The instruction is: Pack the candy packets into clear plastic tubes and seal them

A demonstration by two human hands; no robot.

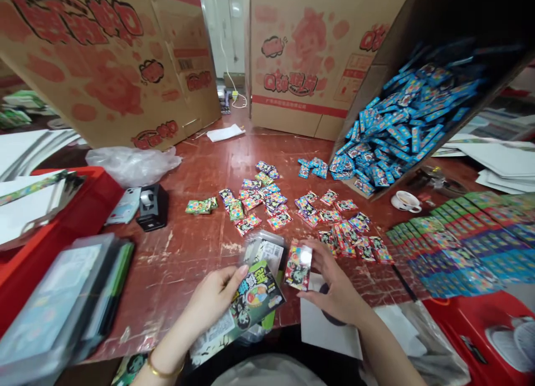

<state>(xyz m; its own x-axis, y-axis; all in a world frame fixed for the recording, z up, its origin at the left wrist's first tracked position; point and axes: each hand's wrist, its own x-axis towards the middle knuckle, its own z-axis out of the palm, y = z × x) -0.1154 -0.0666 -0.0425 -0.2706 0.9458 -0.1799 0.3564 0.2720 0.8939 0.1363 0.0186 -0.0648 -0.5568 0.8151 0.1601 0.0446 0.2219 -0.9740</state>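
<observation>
Left hand point(218, 290): closed on a dark printed card point(262, 298), thumb on top, card tilted in front of the person at the near edge of the tabletop point(196, 171). Gold bangle point(154, 369) on that wrist.

Right hand point(332, 285): gripping a small red-and-black packet point(298, 268) between thumb and fingers, printed side up, just right of the card. The two not seen to touch.

Just beyond the card, a clear case point(272, 253) with a white label, partly covered by it.

Mid tabletop: loose packets point(252, 201), mostly red and purple, in two loose clusters, some overlapping. Small green pile point(198, 206) to their left.

Far right: tilted carton point(366, 96), its mouth facing the person, full of blue packets point(395, 132); a few lie spilled outside. White cup point(405, 201) near its lower corner; rows of coloured strips point(472, 238) nearer.

Left side: red bin point(98, 193), black holder point(152, 210), crumpled plastic bag point(134, 165).
</observation>
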